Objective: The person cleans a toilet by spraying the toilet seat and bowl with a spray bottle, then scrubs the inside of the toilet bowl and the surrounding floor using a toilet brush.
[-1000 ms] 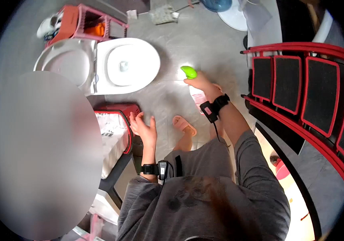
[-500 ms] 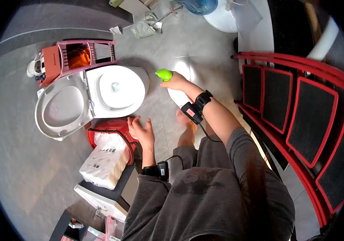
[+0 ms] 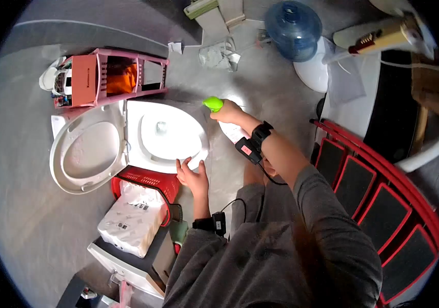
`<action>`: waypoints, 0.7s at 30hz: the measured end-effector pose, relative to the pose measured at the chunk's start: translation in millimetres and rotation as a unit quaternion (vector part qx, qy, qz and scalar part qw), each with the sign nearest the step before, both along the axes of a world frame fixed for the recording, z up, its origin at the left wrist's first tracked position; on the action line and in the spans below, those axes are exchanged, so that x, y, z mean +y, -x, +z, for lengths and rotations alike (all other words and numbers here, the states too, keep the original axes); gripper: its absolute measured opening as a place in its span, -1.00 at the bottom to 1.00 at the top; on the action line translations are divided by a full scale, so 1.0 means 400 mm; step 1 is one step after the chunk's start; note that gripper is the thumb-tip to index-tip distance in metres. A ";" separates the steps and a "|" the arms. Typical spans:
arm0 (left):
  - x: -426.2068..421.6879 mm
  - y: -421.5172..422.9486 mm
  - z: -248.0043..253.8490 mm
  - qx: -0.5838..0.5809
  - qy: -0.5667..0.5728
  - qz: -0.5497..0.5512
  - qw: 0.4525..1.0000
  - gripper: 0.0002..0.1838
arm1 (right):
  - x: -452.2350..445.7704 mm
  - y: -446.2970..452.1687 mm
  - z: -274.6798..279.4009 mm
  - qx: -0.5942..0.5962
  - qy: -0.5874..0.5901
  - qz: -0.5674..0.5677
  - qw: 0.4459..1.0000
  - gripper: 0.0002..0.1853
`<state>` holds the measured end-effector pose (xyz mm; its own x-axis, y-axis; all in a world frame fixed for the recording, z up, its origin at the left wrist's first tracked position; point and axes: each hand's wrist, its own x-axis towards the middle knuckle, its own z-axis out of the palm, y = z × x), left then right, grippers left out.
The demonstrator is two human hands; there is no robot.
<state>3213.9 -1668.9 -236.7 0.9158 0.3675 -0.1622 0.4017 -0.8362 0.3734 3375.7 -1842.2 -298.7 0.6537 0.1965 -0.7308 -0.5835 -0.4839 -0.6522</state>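
Observation:
My right hand (image 3: pixel 230 112) is wrapped round a white spray bottle (image 3: pixel 228 129) with a bright green spray head (image 3: pixel 213 103), whose front points left toward the toilet. The bottle's lower end is partly hidden by my wrist. Fingers apart, my left hand (image 3: pixel 194 179) holds nothing and hovers at the near edge of the toilet bowl (image 3: pixel 145 163); I cannot tell whether its fingertips touch the rim. The toilet's lid and seat (image 3: pixel 88 149) are raised, and a little water shows at the bottom of the bowl.
A red basket (image 3: pixel 150 177) and a white tissue pack (image 3: pixel 132 223) stand left of my left arm, above a small cabinet (image 3: pixel 150 269). Beyond the toilet is a pink rack (image 3: pixel 132 97). A red-framed folding ladder (image 3: pixel 368 185) lines the right; a blue water jug (image 3: pixel 294 33) stands at the back.
The view has shifted, bringing the jug and the back right area further into sight. My left hand has moved from beside the red basket to the bowl's edge. My right hand still grips the bottle.

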 end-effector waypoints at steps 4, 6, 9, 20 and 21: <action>0.003 -0.090 -0.002 -0.007 0.012 0.020 1.000 -0.56 | 0.053 -0.103 -0.024 0.010 0.045 0.055 0.997 -0.47; -0.001 -0.120 -0.009 0.002 0.013 0.035 0.999 -0.56 | 0.068 -0.130 -0.039 -0.043 -0.032 0.034 0.998 -0.64; -0.020 -0.158 -0.004 0.010 0.002 0.046 0.999 -0.57 | 0.094 -0.178 -0.041 -0.046 -0.081 0.020 0.995 -0.63; -0.090 -0.245 -0.016 0.035 -0.007 0.104 0.994 -0.59 | 0.143 -0.304 -0.014 -0.032 -0.124 0.105 0.986 -0.57; -0.099 -0.254 -0.014 0.036 -0.006 0.113 0.993 -0.60 | 0.143 -0.308 -0.003 -0.037 -0.092 0.117 0.988 -0.58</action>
